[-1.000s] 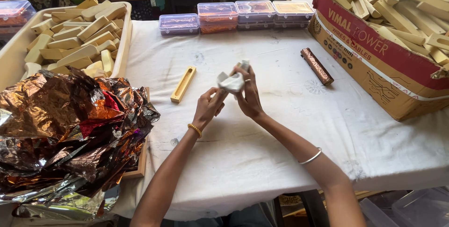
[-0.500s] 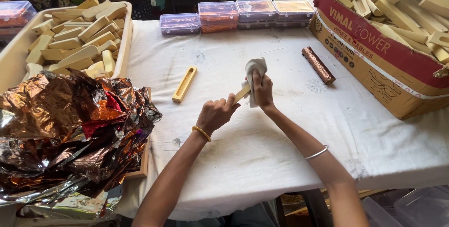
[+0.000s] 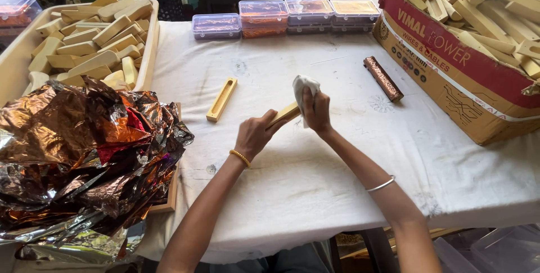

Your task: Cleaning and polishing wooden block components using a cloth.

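My left hand (image 3: pixel 254 136) grips the near end of a pale yellow wooden bar (image 3: pixel 285 114), held slanting above the white tablecloth (image 3: pixel 315 183). My right hand (image 3: pixel 316 110) presses a crumpled white cloth (image 3: pixel 304 86) around the bar's far end. A second yellow bar with a long slot (image 3: pixel 221 99) lies on the cloth to the left of my hands. A bar wrapped in copper-coloured foil (image 3: pixel 383 78) lies to the right.
A heap of crinkled copper foil (image 3: pixel 79 155) fills the left front. A cream tray (image 3: pixel 151 48) of yellow bars sits at back left, a cardboard box (image 3: pixel 450 76) of bars at right, clear plastic boxes (image 3: pixel 284 17) along the far edge.
Both hands held only the cloth a second ago. The left hand now holds a bar, and the right hand has wrapped the cloth around its upper end and moved slightly left.
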